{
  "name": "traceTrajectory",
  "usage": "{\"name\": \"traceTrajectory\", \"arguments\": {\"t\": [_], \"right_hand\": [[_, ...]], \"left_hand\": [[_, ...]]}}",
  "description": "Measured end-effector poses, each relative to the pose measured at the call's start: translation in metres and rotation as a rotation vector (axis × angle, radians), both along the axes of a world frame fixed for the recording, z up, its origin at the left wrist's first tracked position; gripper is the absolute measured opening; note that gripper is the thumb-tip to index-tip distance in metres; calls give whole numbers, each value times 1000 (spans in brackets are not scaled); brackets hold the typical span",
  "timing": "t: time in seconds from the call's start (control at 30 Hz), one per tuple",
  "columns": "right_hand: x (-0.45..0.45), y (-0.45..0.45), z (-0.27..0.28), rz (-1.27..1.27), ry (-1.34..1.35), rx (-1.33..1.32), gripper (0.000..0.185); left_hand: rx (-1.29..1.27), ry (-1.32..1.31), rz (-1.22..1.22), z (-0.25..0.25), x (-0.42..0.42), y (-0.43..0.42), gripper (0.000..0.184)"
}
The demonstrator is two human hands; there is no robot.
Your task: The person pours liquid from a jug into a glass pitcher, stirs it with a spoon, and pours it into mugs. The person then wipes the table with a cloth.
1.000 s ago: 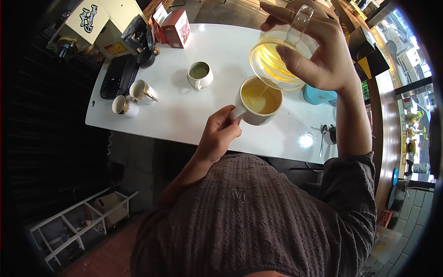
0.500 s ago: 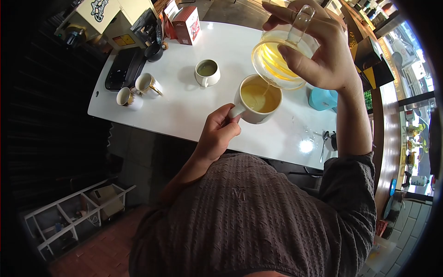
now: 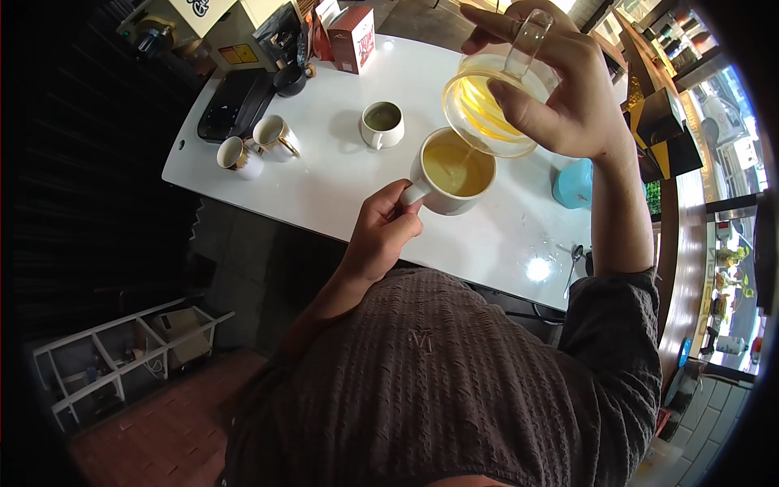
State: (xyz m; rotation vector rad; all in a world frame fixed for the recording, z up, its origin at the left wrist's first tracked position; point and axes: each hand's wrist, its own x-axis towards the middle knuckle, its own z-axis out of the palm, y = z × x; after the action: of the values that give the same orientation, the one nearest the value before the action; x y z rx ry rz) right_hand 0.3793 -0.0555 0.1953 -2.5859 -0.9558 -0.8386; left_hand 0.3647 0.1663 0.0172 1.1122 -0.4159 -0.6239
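My left hand (image 3: 383, 223) is closed round the handle of a large white mug (image 3: 450, 204), which holds yellow liquid (image 3: 456, 172). Above it my right hand (image 3: 560, 89) grips a glass pitcher (image 3: 491, 109) by its clear handle, tilted toward the mug. A thin stream runs from the pitcher's lip into the mug, and some yellow liquid is still in the glass. Beyond the mug a smaller white cup (image 3: 383, 138) with dark greenish contents stands upright on the white table (image 3: 324, 187).
Two white mugs with gold trim (image 3: 274, 140) stand at the left, near a black flat device (image 3: 235, 105). A red and white box (image 3: 353, 40) is at the back. On the right are a light blue object (image 3: 573, 184) and a spoon (image 3: 574, 266). A white metal frame (image 3: 122, 357) stands on the floor.
Liquid keeps running from the tilted pitcher into the mug. My hands hold nearly the same pose, while the table and its other things have shifted rightward in the view.
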Motion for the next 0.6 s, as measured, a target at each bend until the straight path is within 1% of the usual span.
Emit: {"name": "traceTrajectory", "arguments": {"t": [0.23, 0.27, 0.33, 0.37, 0.43, 0.47, 0.53, 0.6], "right_hand": [[9, 5, -5, 71, 34, 8, 52], [17, -1, -15, 131, 55, 100, 51], [20, 0, -16, 195, 76, 192, 51], [17, 1, -10, 168, 47, 109, 50], [19, 2, -11, 144, 17, 26, 50], [24, -1, -20, 195, 63, 114, 49], [27, -1, -24, 247, 111, 200, 48], [25, 2, -22, 236, 118, 217, 47]], "left_hand": [[-3, -15, 39, 0, -2, 5, 13], [-3, -15, 42, 0, -2, 5, 13], [-6, -43, 64, -2, -3, 6, 13], [-7, -42, 68, -3, -3, 6, 13], [-12, -24, 76, -4, -3, 8, 13], [-12, -24, 79, -4, -3, 8, 13], [-5, -15, 79, -4, -3, 10, 13], [2, -14, 84, -4, -2, 11, 13]]}}
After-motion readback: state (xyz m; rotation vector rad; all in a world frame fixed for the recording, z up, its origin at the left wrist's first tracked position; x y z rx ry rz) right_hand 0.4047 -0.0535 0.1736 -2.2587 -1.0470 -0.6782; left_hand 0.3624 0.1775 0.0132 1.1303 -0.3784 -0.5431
